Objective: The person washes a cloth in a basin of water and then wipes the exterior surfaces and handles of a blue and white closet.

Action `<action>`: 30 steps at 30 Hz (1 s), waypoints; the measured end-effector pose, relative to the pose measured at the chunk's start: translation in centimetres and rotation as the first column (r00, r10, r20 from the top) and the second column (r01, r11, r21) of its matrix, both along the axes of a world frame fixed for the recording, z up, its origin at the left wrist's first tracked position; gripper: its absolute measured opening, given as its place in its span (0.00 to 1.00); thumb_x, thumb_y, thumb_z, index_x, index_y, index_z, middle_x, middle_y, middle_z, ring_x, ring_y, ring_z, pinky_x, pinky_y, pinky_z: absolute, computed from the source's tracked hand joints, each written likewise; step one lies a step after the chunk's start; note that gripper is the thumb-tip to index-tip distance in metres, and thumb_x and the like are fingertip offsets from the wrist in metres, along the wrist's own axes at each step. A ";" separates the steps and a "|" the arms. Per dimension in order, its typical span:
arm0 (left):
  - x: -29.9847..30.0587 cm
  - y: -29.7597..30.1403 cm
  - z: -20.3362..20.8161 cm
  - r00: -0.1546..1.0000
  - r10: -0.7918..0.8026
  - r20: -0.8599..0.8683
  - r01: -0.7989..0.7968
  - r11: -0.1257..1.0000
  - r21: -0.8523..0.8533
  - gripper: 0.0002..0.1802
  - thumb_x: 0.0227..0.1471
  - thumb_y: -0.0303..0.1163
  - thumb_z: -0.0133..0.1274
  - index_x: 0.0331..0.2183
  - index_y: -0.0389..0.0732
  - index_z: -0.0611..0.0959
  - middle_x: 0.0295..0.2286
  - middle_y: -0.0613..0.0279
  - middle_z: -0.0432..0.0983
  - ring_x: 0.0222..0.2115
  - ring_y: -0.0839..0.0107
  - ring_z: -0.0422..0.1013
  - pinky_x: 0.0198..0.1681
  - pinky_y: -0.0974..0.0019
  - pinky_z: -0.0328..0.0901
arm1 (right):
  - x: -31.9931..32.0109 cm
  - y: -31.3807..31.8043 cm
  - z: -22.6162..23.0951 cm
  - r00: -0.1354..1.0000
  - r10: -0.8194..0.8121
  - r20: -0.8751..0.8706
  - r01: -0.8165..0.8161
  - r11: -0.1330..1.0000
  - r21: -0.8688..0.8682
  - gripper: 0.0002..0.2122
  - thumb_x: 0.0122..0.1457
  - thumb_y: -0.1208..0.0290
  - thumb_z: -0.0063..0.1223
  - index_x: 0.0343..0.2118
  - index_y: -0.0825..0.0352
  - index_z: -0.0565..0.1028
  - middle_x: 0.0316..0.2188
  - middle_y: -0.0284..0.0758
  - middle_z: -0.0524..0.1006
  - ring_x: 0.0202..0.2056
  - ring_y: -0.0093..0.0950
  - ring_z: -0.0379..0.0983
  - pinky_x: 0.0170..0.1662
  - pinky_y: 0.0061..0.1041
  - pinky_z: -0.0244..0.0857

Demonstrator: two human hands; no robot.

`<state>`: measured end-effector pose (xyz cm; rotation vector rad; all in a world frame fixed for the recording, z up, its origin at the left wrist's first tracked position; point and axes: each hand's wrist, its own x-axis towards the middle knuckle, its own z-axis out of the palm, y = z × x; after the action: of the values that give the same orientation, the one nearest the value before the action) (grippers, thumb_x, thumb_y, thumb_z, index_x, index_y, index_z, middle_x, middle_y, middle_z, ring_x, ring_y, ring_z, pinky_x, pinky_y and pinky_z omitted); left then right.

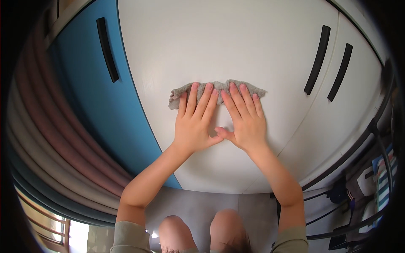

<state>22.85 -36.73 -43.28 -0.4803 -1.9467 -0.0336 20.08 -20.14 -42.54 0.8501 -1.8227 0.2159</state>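
Note:
A grey fluffy cloth (219, 87) lies bunched against the white cabinet door (219, 38), spread out sideways under my fingers. My left hand (196, 120) presses flat on its left part, fingers stretched upward. Beside it, my right hand (247, 118) rests flat on the right part of the cloth with its fingers extended. The two thumbs point toward each other and almost meet below the cloth. Part of the cloth is hidden beneath the fingers; its crumpled left end and pointed right end stick out.
A blue door (97, 105) with a black handle (107, 49) stands on the left. Two black handles (317, 60) sit on the white doors at right. Pink, beige and dark curtain folds (63, 139) hang far left. A black metal rack (373, 126) with cloth items stands at right, above grey floor tiles (202, 206).

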 end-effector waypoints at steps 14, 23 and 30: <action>-1.1 0.8 2.4 0.992 -0.090 -0.090 0.097 0.992 0.076 0.44 0.36 0.46 0.51 0.56 0.41 0.64 0.57 0.57 0.55 0.59 0.50 0.49 0.56 0.46 0.49 | -0.6 0.8 3.6 0.995 0.099 -0.011 -0.099 0.995 0.000 0.32 0.50 0.46 0.48 0.56 0.59 0.63 0.59 0.32 0.59 0.61 0.32 0.51 0.61 0.36 0.45; -0.3 -1.2 -3.5 0.997 -0.075 0.028 0.076 0.996 -0.044 0.40 0.37 0.45 0.51 0.54 0.41 0.67 0.56 0.61 0.57 0.58 0.57 0.51 0.55 0.52 0.53 | 1.0 0.7 -4.3 0.986 0.051 0.158 -0.056 0.998 0.021 0.30 0.50 0.47 0.48 0.55 0.57 0.66 0.58 0.30 0.61 0.60 0.30 0.53 0.61 0.35 0.44; -1.5 -0.1 5.1 0.965 -0.115 -0.237 0.104 0.993 -0.058 0.39 0.36 0.41 0.50 0.54 0.41 0.67 0.55 0.60 0.60 0.57 0.56 0.53 0.56 0.51 0.52 | -0.4 0.5 4.1 0.992 0.103 -0.076 -0.109 0.991 -0.081 0.31 0.49 0.51 0.50 0.55 0.60 0.65 0.58 0.33 0.60 0.61 0.34 0.52 0.60 0.40 0.45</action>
<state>21.39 -36.85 -38.14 -0.5943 -1.6853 -0.0025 19.67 -19.68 -38.44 0.8851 -1.6911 0.3248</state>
